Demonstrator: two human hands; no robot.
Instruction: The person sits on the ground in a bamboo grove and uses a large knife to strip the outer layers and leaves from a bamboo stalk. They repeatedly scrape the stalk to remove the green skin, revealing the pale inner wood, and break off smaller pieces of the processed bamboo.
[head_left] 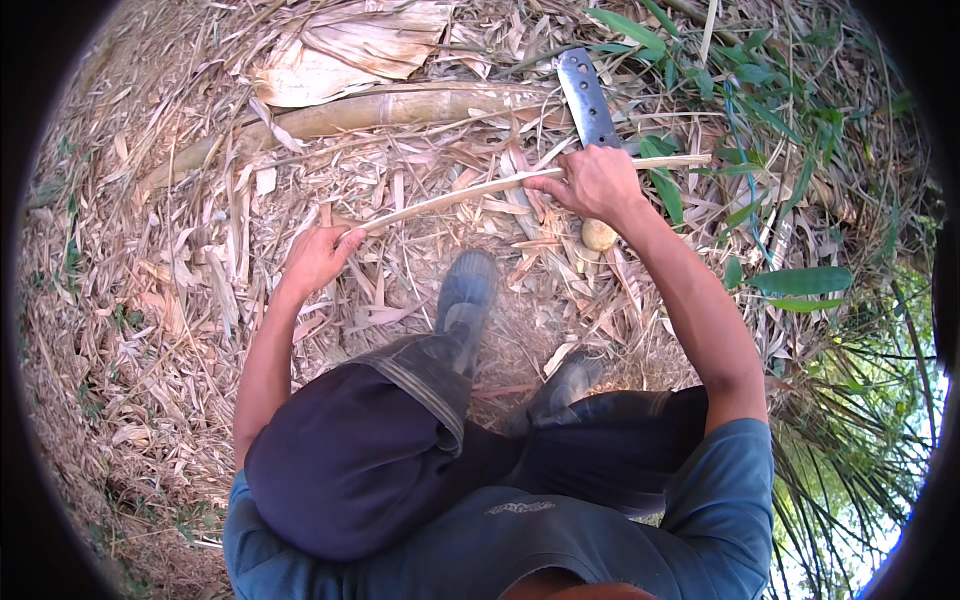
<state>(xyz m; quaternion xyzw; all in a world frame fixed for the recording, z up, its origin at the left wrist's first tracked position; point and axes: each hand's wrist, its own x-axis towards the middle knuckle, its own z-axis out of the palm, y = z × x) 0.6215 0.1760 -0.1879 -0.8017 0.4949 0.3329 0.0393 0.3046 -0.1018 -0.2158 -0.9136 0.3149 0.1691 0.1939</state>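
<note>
A long, thin, pale strip, apparently split bamboo (445,200), slants between my two hands, its right end higher. My left hand (318,258) is closed on its left end, thumb along the strip. My right hand (597,182) is closed around it further along, and a short length sticks out past the fingers. Just beyond the right hand shows the broad steel blade of a cleaver-like knife (588,98) with a row of holes. A rounded pale wooden end (599,235) shows below that wrist. The hand hides whatever lies between, so I cannot tell whether it also touches the knife.
Dry leaves and shavings (160,300) cover the ground. A thick bamboo pole (400,108) lies across the far side, beside a large dry sheath (350,50). Green leafy plants (780,120) and a thin blue cord (745,185) are at the right. My boots (467,290) stand below the strip.
</note>
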